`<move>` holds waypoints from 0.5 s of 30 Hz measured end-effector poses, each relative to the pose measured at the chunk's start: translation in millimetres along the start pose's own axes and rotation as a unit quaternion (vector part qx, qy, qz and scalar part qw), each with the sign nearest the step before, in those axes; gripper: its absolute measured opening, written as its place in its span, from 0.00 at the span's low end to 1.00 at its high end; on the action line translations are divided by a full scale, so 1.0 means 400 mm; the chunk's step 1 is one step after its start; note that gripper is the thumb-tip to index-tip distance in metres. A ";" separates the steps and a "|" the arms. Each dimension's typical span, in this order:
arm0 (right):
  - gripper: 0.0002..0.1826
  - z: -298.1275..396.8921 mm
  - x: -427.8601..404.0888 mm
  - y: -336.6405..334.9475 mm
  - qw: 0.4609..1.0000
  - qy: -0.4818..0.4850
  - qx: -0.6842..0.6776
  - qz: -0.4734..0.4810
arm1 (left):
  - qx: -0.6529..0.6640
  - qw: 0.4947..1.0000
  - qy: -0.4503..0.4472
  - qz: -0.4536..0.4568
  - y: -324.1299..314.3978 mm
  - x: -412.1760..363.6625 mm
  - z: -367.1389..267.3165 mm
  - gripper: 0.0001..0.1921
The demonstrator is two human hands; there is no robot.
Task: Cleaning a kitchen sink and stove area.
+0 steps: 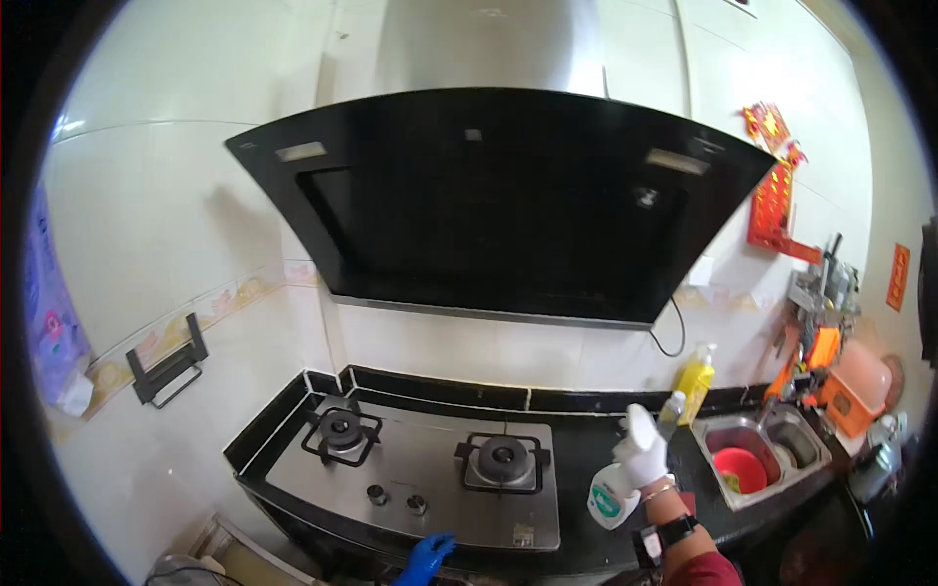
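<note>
My right hand (643,458), in a white glove, grips the neck of a white spray bottle (604,505) with a green label. The bottle is over the dark countertop, right of the gas stove. At the bottom of the view, my left hand (431,558) wears a blue glove, beside the front edge of the steel gas stove (432,454). Its fingers look bent, and I cannot make out anything in them. Two burners, the left burner (341,432) and the right burner (503,458), carry black pan supports. Above them hangs a black glass range hood (484,220).
Behind the spray bottle stand a clear bottle (670,417) and a yellow pump bottle (696,384). A steel double sink (799,480) holds a red basin (740,469). An orange container (854,399) stands beyond it. A black folding rack (172,364) is on the left wall.
</note>
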State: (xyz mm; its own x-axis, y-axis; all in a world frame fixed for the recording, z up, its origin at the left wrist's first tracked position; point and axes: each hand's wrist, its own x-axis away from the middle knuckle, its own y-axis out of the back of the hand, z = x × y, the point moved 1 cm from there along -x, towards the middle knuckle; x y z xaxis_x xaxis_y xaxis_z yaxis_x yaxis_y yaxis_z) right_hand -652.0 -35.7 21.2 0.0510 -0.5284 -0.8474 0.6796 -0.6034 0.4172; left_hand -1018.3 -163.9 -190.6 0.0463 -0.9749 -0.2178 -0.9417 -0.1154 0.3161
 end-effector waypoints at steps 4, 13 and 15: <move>0.26 0.205 -0.103 0.092 0.982 -0.104 -0.156 0.010 | 0.170 0.978 0.119 -0.037 0.017 0.016 0.068 0.14; 0.22 0.146 -0.072 0.086 0.995 -0.058 -0.065 -0.039 | 0.131 0.980 0.144 -0.028 0.024 0.035 0.019 0.16; 0.20 0.198 -0.103 0.129 0.974 -0.144 -0.171 -0.022 | 0.147 0.981 0.123 -0.042 0.040 0.041 0.018 0.16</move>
State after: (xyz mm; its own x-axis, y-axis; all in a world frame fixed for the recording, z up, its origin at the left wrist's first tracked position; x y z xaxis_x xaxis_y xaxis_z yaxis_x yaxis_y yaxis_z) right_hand -677.0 -92.3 103.5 -0.1586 -0.6817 -0.7142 0.8830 -0.4216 0.2063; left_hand -1035.1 -180.5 -195.8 0.1738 -0.9847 0.0090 -0.9846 -0.1736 0.0190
